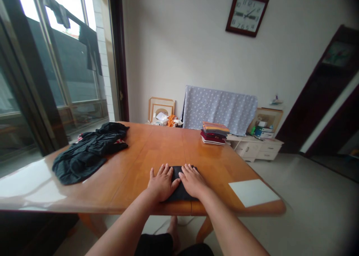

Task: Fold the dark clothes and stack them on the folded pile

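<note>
Both of my hands lie flat, palms down, on a small folded black garment (177, 173) at the near edge of the wooden table (146, 151). My left hand (162, 182) covers its left part with fingers spread. My right hand (193, 180) presses on its right part. The thumbs nearly meet over the cloth. Most of the garment is hidden under my hands.
A heap of unfolded black clothes (86, 151) lies at the table's left. A stack of folded coloured clothes (214, 133) sits at the far right edge. A white sheet (253, 192) lies on the near right corner. Beyond are a low white cabinet (256, 147) and a window at the left.
</note>
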`<state>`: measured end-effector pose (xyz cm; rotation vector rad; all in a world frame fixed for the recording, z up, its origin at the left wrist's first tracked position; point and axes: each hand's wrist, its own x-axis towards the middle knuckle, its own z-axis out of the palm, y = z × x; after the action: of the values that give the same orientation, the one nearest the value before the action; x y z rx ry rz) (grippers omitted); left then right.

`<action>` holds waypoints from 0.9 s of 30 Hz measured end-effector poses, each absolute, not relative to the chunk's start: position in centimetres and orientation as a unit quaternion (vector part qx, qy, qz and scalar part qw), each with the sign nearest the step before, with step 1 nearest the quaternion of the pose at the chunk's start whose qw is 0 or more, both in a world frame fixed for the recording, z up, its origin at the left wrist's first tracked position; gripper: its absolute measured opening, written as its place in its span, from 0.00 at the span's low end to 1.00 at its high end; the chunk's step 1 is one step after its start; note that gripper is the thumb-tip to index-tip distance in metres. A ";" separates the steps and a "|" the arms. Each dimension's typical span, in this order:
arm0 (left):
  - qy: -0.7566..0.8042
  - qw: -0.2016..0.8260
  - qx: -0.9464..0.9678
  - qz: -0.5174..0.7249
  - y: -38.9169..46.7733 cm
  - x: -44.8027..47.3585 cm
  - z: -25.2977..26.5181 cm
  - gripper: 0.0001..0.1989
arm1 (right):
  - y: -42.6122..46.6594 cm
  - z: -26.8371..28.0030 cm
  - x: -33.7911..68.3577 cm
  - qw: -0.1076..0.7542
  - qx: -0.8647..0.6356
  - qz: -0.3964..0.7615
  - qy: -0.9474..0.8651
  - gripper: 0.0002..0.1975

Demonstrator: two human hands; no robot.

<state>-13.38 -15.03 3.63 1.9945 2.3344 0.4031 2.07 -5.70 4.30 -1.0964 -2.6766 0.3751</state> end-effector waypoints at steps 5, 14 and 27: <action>0.765 0.018 0.632 0.124 -15.3 -13.2 4.1 0.39 | -5.3 3.3 2.3 0.065 -0.409 0.134 -0.900 0.36; 0.770 0.004 0.628 0.116 -15.1 -13.4 3.6 0.39 | -6.0 3.4 2.3 0.105 -0.413 0.120 -0.897 0.35; 0.763 0.029 0.633 0.128 -14.7 -14.1 3.2 0.40 | -5.5 3.8 2.2 0.091 -0.408 0.158 -0.894 0.35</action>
<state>-14.14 -14.72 3.18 1.9523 2.3532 0.3963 2.17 -5.54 3.83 -1.2133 -2.6582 0.4702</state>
